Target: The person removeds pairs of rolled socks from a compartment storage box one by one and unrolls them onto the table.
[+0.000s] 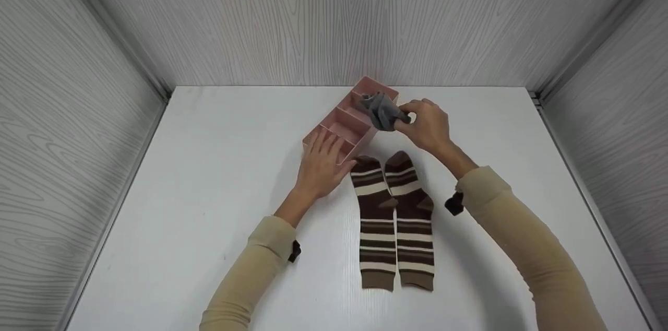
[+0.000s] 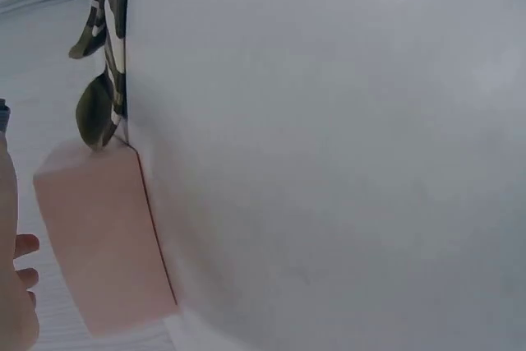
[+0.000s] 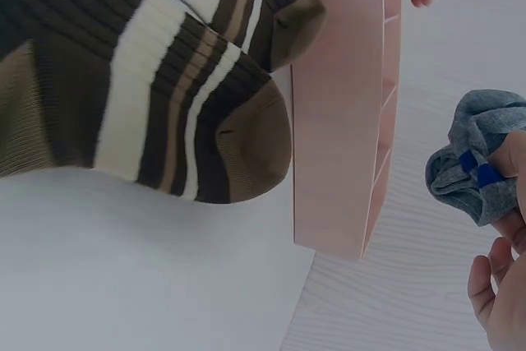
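Cloth (image 1: 382, 113) (gray) in right grip (image 1: 429, 126)

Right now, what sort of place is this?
Probably a staged work booth, though the pictures can't confirm its purpose: a white tabletop with grey wood-grain panels on three sides, and striped socks laid out by a pink divided box.
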The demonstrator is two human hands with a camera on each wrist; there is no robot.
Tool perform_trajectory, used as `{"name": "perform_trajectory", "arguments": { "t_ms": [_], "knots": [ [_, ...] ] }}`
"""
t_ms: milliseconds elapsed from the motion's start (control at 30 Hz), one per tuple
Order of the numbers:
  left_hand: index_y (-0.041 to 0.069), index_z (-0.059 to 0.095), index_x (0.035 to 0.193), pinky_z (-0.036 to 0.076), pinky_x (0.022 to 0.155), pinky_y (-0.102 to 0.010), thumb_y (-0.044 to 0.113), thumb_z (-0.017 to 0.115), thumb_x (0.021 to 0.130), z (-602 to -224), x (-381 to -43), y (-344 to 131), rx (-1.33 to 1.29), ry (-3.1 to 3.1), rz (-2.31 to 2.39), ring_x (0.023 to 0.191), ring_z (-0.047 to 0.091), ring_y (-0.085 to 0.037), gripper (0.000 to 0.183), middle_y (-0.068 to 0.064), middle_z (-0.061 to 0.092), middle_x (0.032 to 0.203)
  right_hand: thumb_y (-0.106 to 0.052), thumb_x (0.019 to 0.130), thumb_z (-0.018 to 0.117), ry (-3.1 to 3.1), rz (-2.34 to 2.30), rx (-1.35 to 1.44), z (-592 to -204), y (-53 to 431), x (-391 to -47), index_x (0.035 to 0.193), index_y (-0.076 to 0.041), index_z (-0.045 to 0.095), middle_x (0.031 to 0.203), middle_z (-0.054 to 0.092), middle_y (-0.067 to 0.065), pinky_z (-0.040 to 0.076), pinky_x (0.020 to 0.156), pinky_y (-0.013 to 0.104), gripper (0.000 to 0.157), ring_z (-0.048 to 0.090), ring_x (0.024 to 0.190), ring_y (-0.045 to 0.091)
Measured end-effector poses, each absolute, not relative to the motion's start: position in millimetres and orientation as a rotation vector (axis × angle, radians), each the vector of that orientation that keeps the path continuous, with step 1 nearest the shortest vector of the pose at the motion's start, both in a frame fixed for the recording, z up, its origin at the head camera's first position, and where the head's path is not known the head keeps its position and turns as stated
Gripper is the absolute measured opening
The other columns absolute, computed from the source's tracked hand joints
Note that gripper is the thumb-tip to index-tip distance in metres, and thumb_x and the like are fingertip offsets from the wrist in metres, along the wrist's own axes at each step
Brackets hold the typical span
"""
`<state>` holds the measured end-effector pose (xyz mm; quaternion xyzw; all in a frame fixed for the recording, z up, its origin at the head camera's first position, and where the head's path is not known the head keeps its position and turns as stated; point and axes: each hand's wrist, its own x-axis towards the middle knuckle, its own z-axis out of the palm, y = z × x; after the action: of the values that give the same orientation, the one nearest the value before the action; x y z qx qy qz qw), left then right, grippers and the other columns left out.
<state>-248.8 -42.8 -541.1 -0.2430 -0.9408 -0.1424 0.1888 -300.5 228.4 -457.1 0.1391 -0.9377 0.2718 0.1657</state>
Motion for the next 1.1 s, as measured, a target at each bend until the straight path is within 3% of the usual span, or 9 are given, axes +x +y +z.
{"name": "perform_trajectory", "arguments": {
  "t_ms": [133, 300, 533, 667, 767, 967, 1100],
  "knots": [
    [0.001, 0.06, 0.142, 0.042, 0.123, -0.048, 0.047, 0.061, 0.104, -537.6, -242.4, -25.7, -0.712, -2.542, -0.569, 0.139, 0.059, -0.035, 0.059, -0.017, 0.066, 0.142, -0.016, 0.087, 0.077, -2.619, 0.803, 0.416, -458.0, 237.1, -283.5, 0.105, -0.005, 0.083, 0.094, 0.08, 0.011, 0.039, 0.065, 0.036, 0.021, 0.055, 0.075, 0.023],
    [0.005, 0.054, 0.15, 0.053, 0.111, -0.046, 0.044, 0.063, 0.104, -531.9, -233.6, -0.6, -0.674, -2.55, -1.003, 0.135, 0.064, -0.031, 0.062, -0.014, 0.064, 0.148, -0.012, 0.086, 0.079, -2.567, 0.867, 0.435, -462.3, 248.1, -262.5, 0.102, -0.005, 0.083, 0.087, 0.078, 0.011, 0.032, 0.062, 0.03, 0.019, 0.044, 0.068, 0.016],
    [0.003, 0.044, 0.157, 0.058, 0.105, -0.044, 0.036, 0.062, 0.106, -528.1, -228.3, 32.0, -0.669, -2.411, -1.711, 0.127, 0.069, -0.033, 0.062, -0.018, 0.062, 0.147, -0.004, 0.084, 0.083, -2.484, 1.084, 0.435, -475.1, 263.9, -230.8, 0.099, -0.006, 0.084, 0.083, 0.078, 0.01, 0.034, 0.06, 0.021, 0.016, 0.043, 0.062, 0.008],
    [0.001, 0.039, 0.158, 0.059, 0.105, -0.045, 0.039, 0.064, 0.105, -527.4, -223.3, 45.6, -0.71, -2.312, -1.987, 0.129, 0.068, -0.034, 0.07, -0.022, 0.06, 0.148, -0.002, 0.084, 0.085, -2.441, 1.213, 0.423, -486.0, 270.8, -214.4, 0.096, -0.007, 0.084, 0.08, 0.077, 0.01, 0.034, 0.057, 0.016, 0.013, 0.042, 0.058, 0.005],
    [0.001, 0.037, 0.159, 0.058, 0.105, -0.043, 0.039, 0.067, 0.103, -527.1, -218.5, 53.1, -0.745, -2.266, -2.109, 0.129, 0.068, -0.033, 0.073, -0.022, 0.062, 0.145, -0.001, 0.085, 0.085, -2.429, 1.286, 0.399, -492.7, 275.1, -203.2, 0.095, -0.008, 0.084, 0.079, 0.076, 0.009, 0.036, 0.057, 0.015, 0.012, 0.044, 0.059, 0.005],
    [0.002, 0.041, 0.154, 0.059, 0.102, -0.031, 0.021, 0.075, 0.098, -527.5, -212.4, 63.8, -0.779, -2.202, -2.231, 0.126, 0.069, -0.031, 0.068, -0.021, 0.066, 0.135, 0.001, 0.084, 0.084, -2.444, 1.321, 0.363, -501.6, 283.4, -186.3, 0.096, -0.008, 0.084, 0.079, 0.073, 0.004, 0.044, 0.062, 0.014, 0.015, 0.052, 0.065, 0.004],
    [0.002, 0.046, 0.147, 0.059, 0.101, -0.029, 0.015, 0.078, 0.095, -528.3, -209.5, 69.9, -0.777, -2.19, -2.238, 0.125, 0.069, -0.031, 0.062, -0.022, 0.066, 0.133, 0.004, 0.084, 0.083, -2.439, 1.325, 0.392, -507.0, 286.8, -174.9, 0.097, -0.009, 0.083, 0.079, 0.072, 0.0, 0.046, 0.064, 0.016, 0.019, 0.053, 0.068, 0.004]
  ]
}}
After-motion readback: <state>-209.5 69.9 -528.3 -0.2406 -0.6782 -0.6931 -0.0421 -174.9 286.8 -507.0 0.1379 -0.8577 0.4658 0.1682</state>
